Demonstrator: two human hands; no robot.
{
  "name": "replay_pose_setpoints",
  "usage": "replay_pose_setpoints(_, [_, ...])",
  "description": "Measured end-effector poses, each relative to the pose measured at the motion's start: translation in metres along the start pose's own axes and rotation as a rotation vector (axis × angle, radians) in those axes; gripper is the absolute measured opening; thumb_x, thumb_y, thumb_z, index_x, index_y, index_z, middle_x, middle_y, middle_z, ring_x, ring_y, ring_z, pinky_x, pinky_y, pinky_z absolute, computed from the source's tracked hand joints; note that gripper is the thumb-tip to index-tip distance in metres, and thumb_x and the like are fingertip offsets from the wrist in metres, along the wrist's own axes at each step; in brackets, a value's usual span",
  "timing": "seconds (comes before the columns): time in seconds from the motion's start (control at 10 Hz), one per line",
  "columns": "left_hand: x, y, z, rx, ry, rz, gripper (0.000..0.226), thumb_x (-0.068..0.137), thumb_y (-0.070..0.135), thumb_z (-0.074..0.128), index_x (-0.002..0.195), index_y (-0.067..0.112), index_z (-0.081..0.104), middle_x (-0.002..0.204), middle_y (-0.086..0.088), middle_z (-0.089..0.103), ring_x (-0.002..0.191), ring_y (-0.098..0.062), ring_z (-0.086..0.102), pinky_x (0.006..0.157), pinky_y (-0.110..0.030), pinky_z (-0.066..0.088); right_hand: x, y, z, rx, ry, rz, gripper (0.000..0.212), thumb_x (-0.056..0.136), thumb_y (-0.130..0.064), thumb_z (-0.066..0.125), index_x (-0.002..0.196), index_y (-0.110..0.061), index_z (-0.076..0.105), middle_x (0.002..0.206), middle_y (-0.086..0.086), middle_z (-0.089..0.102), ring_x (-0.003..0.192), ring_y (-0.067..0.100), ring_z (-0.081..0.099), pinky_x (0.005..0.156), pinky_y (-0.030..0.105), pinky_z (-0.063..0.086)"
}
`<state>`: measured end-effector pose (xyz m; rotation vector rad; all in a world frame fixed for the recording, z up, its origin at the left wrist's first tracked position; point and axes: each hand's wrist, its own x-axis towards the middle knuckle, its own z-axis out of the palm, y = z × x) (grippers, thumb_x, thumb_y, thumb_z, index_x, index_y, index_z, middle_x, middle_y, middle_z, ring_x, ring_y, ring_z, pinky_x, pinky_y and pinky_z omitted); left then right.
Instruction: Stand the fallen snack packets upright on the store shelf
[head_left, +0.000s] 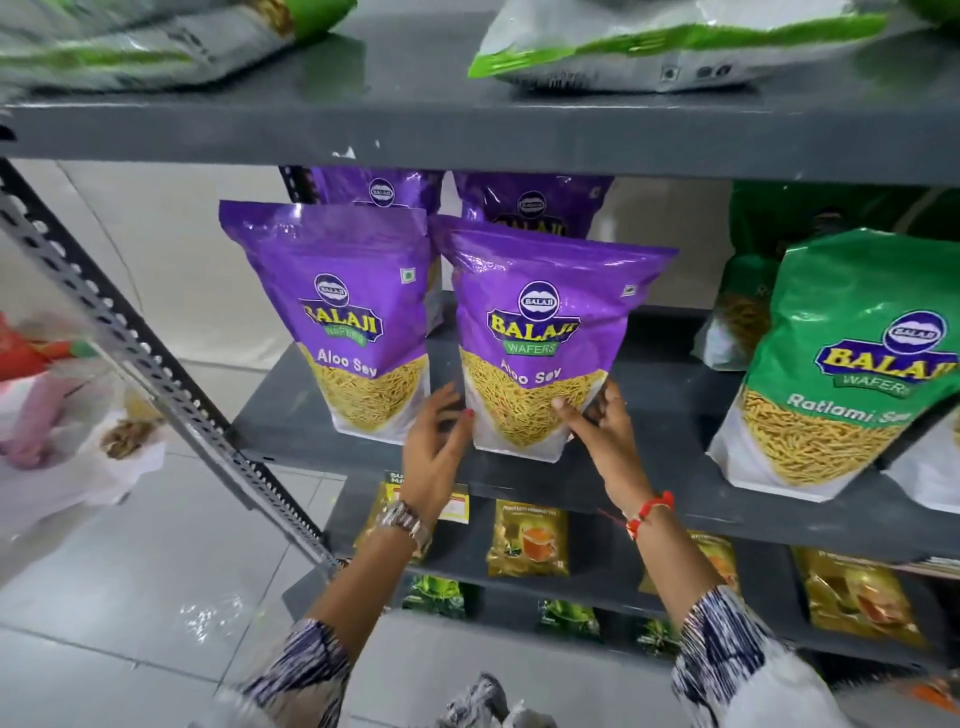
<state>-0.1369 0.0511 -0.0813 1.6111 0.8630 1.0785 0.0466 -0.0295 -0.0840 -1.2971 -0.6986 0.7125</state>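
Note:
A purple Aloo Sev packet (540, 332) stands upright on the grey middle shelf (670, 457), leaning slightly right. My left hand (434, 447) grips its lower left edge and my right hand (602, 431) grips its lower right corner, thumb on the front. A second purple Aloo Sev packet (343, 312) stands upright just to its left. Two more purple packets (530, 208) stand behind them. A green Ratlami Sev packet (852, 364) stands at the right, with another green packet (743, 312) behind it.
Green-and-white packets (675, 47) lie flat on the top shelf. Small yellow packets (527, 538) and dark green ones (436, 595) fill the lower shelves. A perforated metal upright (156, 358) slants at the left. Bags (62, 415) sit on the tiled floor.

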Motion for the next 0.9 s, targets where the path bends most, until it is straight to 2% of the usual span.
replay_pose_setpoints(0.1, [-0.009, -0.001, -0.035, 0.133, 0.452, 0.214, 0.026, 0.083, 0.038, 0.056, 0.106, 0.027, 0.053, 0.103, 0.024, 0.051, 0.091, -0.016, 0.054, 0.075, -0.04, 0.046, 0.0, -0.001, -0.003, -0.033, -0.028, 0.006, 0.033, 0.081, -0.014, 0.069, 0.106, -0.032, 0.057, 0.106, -0.014, 0.068, 0.096, -0.004, 0.066, 0.074, 0.015, 0.055])
replay_pose_setpoints(0.2, [0.013, -0.01, -0.07, -0.026, 0.568, 0.071, 0.071, 0.071, 0.051, 0.068, 0.129, 0.024, 0.037, 0.129, 0.01, 0.04, 0.12, -0.02, 0.042, 0.102, -0.044, 0.039, -0.001, -0.003, -0.004, -0.047, -0.052, 0.009, 0.03, 0.084, -0.017, 0.067, 0.106, -0.035, 0.057, 0.105, -0.016, 0.069, 0.098, -0.004, 0.066, 0.075, 0.012, 0.053])
replay_pose_setpoints(0.3, [0.041, -0.02, -0.096, -0.069, 0.275, -0.005, 0.122, 0.049, 0.057, 0.078, 0.144, 0.027, 0.009, 0.152, 0.002, 0.013, 0.135, -0.003, 0.021, 0.1, -0.005, 0.029, -0.003, -0.003, -0.004, -0.043, -0.064, 0.013, 0.029, 0.084, -0.019, 0.067, 0.107, -0.036, 0.058, 0.103, -0.018, 0.07, 0.099, -0.003, 0.065, 0.074, 0.011, 0.053])
replay_pose_setpoints(0.4, [0.06, -0.028, -0.106, -0.055, 0.07, 0.012, 0.135, 0.037, 0.051, 0.087, 0.144, 0.026, 0.006, 0.146, 0.008, 0.024, 0.129, -0.001, 0.036, 0.096, -0.013, 0.041, -0.005, -0.004, -0.005, -0.029, -0.062, 0.023, 0.032, 0.083, -0.021, 0.068, 0.109, -0.036, 0.058, 0.104, -0.019, 0.071, 0.102, -0.002, 0.065, 0.075, 0.012, 0.053])
replay_pose_setpoints(0.5, [0.064, -0.035, -0.107, -0.031, 0.07, 0.037, 0.134, 0.035, 0.043, 0.09, 0.142, 0.028, 0.01, 0.138, 0.019, 0.032, 0.123, 0.004, 0.044, 0.093, -0.017, 0.046, -0.004, -0.005, -0.005, -0.011, -0.052, 0.037, 0.03, 0.084, -0.018, 0.067, 0.108, -0.034, 0.059, 0.102, -0.02, 0.071, 0.1, -0.003, 0.066, 0.075, 0.012, 0.054])
replay_pose_setpoints(0.6, [0.061, -0.037, -0.103, -0.039, 0.092, 0.052, 0.133, 0.037, 0.039, 0.09, 0.142, 0.03, 0.01, 0.141, 0.01, 0.032, 0.121, 0.007, 0.044, 0.089, -0.013, 0.046, -0.003, -0.005, -0.004, 0.017, -0.047, 0.049, 0.028, 0.086, -0.017, 0.064, 0.107, -0.034, 0.058, 0.106, -0.017, 0.068, 0.102, 0.001, 0.064, 0.078, 0.015, 0.055])
replay_pose_setpoints(0.7, [0.06, -0.035, -0.1, -0.02, 0.127, 0.054, 0.132, 0.036, 0.037, 0.09, 0.141, 0.033, 0.011, 0.146, -0.002, 0.028, 0.124, 0.0, 0.043, 0.093, -0.016, 0.046, -0.002, -0.004, -0.002, 0.05, -0.049, 0.061, 0.028, 0.088, -0.016, 0.062, 0.11, -0.032, 0.056, 0.109, -0.014, 0.066, 0.106, 0.004, 0.063, 0.079, 0.016, 0.055])
replay_pose_setpoints(0.8, [0.055, -0.022, -0.101, 0.039, 0.154, 0.045, 0.136, 0.037, 0.038, 0.087, 0.144, 0.027, 0.004, 0.149, 0.0, 0.022, 0.127, 0.0, 0.037, 0.1, -0.021, 0.041, -0.008, -0.013, 0.0, 0.049, -0.02, 0.083, 0.036, 0.088, -0.012, 0.061, 0.12, -0.023, 0.05, 0.115, -0.006, 0.064, 0.118, 0.018, 0.058, 0.079, 0.016, 0.056])
replay_pose_setpoints(0.9, [0.042, -0.015, -0.086, 0.064, 0.218, 0.08, 0.134, 0.044, 0.051, 0.084, 0.145, 0.027, 0.0, 0.155, -0.006, 0.009, 0.142, -0.019, 0.021, 0.113, -0.051, 0.028, -0.017, -0.019, -0.002, -0.02, 0.108, 0.003, 0.053, 0.085, -0.011, 0.065, 0.133, -0.013, 0.041, 0.137, 0.008, 0.053, 0.13, 0.023, 0.048, 0.1, 0.029, 0.047])
